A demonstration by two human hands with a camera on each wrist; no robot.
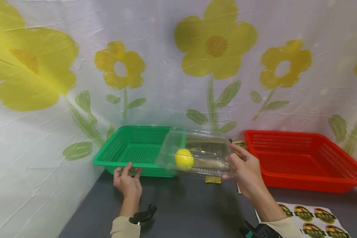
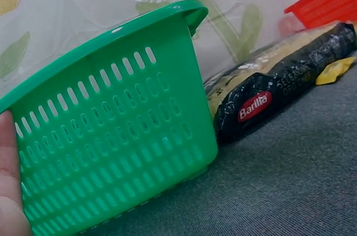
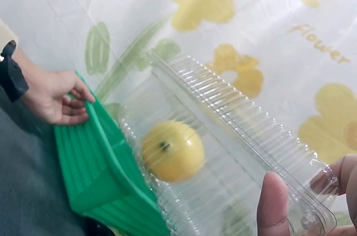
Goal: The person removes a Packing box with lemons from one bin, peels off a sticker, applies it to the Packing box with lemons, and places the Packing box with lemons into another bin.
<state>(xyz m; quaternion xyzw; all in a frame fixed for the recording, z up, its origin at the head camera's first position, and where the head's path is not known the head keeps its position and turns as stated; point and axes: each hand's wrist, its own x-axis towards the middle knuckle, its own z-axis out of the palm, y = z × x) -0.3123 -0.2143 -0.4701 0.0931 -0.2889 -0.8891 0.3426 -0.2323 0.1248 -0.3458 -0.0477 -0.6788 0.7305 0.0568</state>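
Note:
Near the front rim of a green perforated plastic basket (image 1: 131, 164) is my left hand (image 1: 128, 181). Its curled fingers grip that rim, as the right wrist view also shows. My right hand (image 1: 248, 168) pinches one end of a clear plastic clamshell container (image 1: 209, 155), its thumb (image 3: 273, 202) on the near side. The container is tilted and held up, its far end overlapping the basket's right part in the head view. Inside it, toward the lower left end, lies a round yellow fruit (image 3: 174, 151) with a small dark stem spot.
A red perforated basket (image 1: 309, 181) stands at the right. Between the baskets lies a dark Barilla pasta bag (image 2: 279, 85), with a small yellow packet (image 2: 334, 71) beside it. A sheet of round stickers (image 1: 313, 218) lies at the front right on the dark table (image 1: 190, 211). A flowered curtain hangs behind.

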